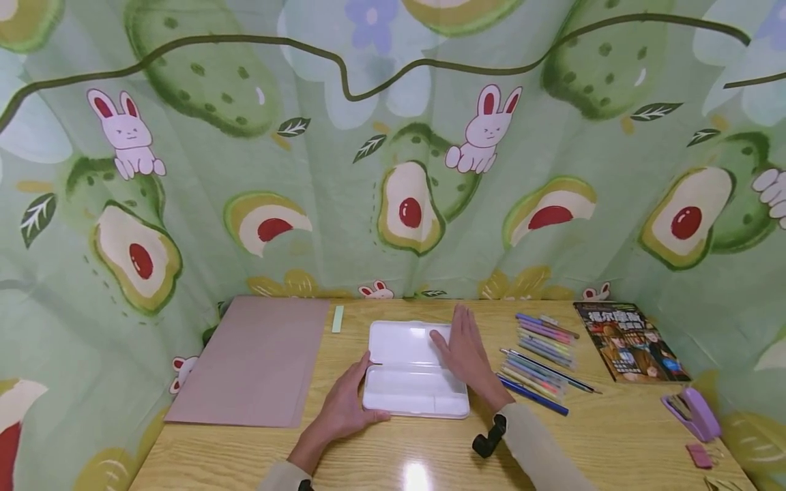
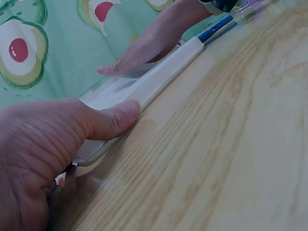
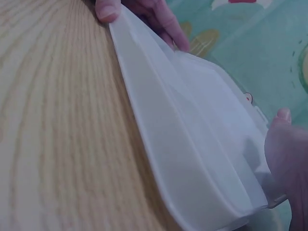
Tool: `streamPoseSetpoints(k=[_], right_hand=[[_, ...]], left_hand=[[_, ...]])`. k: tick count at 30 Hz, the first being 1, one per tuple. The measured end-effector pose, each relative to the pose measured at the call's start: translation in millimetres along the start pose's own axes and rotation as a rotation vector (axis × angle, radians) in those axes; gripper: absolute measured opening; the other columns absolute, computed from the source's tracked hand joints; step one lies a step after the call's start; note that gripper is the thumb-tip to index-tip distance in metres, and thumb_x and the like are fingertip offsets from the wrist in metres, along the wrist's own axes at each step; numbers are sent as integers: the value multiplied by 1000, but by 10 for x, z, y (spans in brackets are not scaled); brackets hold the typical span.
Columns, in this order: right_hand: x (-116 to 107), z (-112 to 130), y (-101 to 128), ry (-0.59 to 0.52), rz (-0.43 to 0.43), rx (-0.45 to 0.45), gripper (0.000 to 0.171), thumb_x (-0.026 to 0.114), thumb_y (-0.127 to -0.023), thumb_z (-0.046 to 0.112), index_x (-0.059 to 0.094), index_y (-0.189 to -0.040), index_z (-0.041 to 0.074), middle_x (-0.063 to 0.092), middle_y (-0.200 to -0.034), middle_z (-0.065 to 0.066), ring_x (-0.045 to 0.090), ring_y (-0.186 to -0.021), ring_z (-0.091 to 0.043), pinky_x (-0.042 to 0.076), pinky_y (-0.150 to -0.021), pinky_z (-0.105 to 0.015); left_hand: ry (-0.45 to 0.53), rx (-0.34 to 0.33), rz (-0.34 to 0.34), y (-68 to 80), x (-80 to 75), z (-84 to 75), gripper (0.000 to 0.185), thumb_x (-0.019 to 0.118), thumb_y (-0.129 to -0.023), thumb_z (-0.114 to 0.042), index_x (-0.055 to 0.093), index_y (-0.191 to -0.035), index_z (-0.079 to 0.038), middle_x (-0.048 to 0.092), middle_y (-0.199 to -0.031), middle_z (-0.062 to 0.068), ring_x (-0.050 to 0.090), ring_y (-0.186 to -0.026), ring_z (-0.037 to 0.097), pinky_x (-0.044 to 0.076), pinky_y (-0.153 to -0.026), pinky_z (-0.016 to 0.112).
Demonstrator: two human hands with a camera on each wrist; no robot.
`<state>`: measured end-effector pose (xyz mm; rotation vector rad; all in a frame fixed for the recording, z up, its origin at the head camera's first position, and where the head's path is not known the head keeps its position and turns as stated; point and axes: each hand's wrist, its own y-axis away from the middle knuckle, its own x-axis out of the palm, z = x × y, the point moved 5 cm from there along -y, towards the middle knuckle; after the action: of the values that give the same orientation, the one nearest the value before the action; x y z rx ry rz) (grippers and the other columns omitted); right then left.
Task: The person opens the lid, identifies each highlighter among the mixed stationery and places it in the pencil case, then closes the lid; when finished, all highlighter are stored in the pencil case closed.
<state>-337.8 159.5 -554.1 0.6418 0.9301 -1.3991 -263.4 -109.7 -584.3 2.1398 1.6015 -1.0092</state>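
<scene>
A white plastic pencil case [image 1: 424, 414] lies opened out on the wooden table, its lid [image 1: 396, 342] folded back toward the curtain. Inside the near half, a low ridge and a small divider show, with nothing in it. My left hand [image 1: 345, 404] grips the case's left end. Its thumb [image 2: 122, 115] lies along the front edge, and its fingers [image 3: 166, 21] reach the left side by the hinge. At the lid's right side, my right hand [image 1: 469, 356] has its fingers straight and together, with the thumb [image 3: 283, 115] spread over the lid.
Rows of colored pens [image 1: 543, 344] lie just right of the case, with a blue pen [image 1: 537, 395] nearest. Farther right are a magazine [image 1: 632, 344], a purple stapler [image 1: 696, 412] and a pink binder clip [image 1: 700, 455]. Mauve sheets [image 1: 252, 361] and a pale green strip [image 1: 338, 319] lie left.
</scene>
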Motion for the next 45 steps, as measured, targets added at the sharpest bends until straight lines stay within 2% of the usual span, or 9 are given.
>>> streamPoseSetpoints(k=[6, 9, 13, 19, 25, 29, 36, 40, 45], right_hand=[[-18, -18, -44, 66, 44, -19, 88, 39, -111, 53, 10, -161, -13, 11, -169, -34, 5, -159, -46, 9, -127, -59], [-160, -4, 28, -17, -5, -58, 83, 42, -112, 48, 12, -162, -11, 14, -169, -32, 9, -158, -47, 9, -126, -62], [-471, -56, 226, -180, -104, -136, 77, 56, -109, 38, 21, -163, -4, 24, -167, -28, 19, -154, -49, 12, -121, -69], [-942, -399, 494, -216, -263, -235, 60, 71, -101, 21, 47, -151, -3, 53, -146, -28, 46, -135, -49, 33, -107, -71], [-1242, -821, 742, -208, -292, -191, 55, 78, -96, 15, 57, -143, -2, 61, -132, -26, 56, -120, -44, 43, -95, -67], [-1319, -976, 925, -156, -297, -170, 50, 82, -91, 12, 63, -135, -5, 63, -122, -25, 58, -110, -43, 45, -87, -62], [-1301, -1138, 1185, -88, -259, -137, 38, 86, -86, 10, 73, -120, -3, 65, -105, -17, 58, -99, -37, 43, -81, -52], [-1267, -1193, 1271, -53, -248, -125, 24, 87, -85, 12, 77, -106, 4, 63, -95, -8, 53, -89, -27, 38, -78, -44], [-1237, -1181, 1286, -8, -264, -182, 15, 88, -82, 8, 78, -92, 12, 58, -83, 4, 48, -76, -16, 31, -76, -36]], left_hand=[[-14, 1, -1, 2, 1, -29, 123, 95, -72, -50, 29, -164, -3, 47, -157, 18, 46, -142, 44, 40, -112, 63], [-20, -2, 4, 8, 8, -46, 122, 95, -72, -50, 29, -164, -5, 47, -157, 19, 45, -142, 45, 40, -112, 63], [-26, -10, 2, 20, 21, -55, 121, 95, -71, -51, 31, -165, -9, 47, -158, 17, 45, -143, 45, 40, -112, 64], [9, -27, -36, 16, 16, -37, 111, 98, -68, -47, 42, -158, -14, 50, -156, 12, 47, -143, 39, 40, -113, 60], [16, -38, -53, 12, 13, -11, 97, 97, -69, -50, 49, -146, -17, 56, -148, 10, 53, -137, 34, 44, -110, 57], [35, -55, -47, 31, -1, -8, 97, 94, -70, -55, 49, -147, -18, 56, -148, 9, 53, -136, 34, 44, -109, 57], [50, -28, -63, 47, -26, -45, 86, 80, -86, -56, 46, -151, -11, 53, -151, 14, 51, -139, 39, 42, -110, 61], [41, -12, -78, 47, -17, -54, 88, 81, -86, -53, 44, -153, -9, 53, -151, 14, 50, -141, 38, 41, -112, 60], [14, -13, -96, 45, 6, -49, 91, 83, -84, -55, 46, -153, -9, 53, -152, 12, 49, -142, 37, 41, -113, 59]])
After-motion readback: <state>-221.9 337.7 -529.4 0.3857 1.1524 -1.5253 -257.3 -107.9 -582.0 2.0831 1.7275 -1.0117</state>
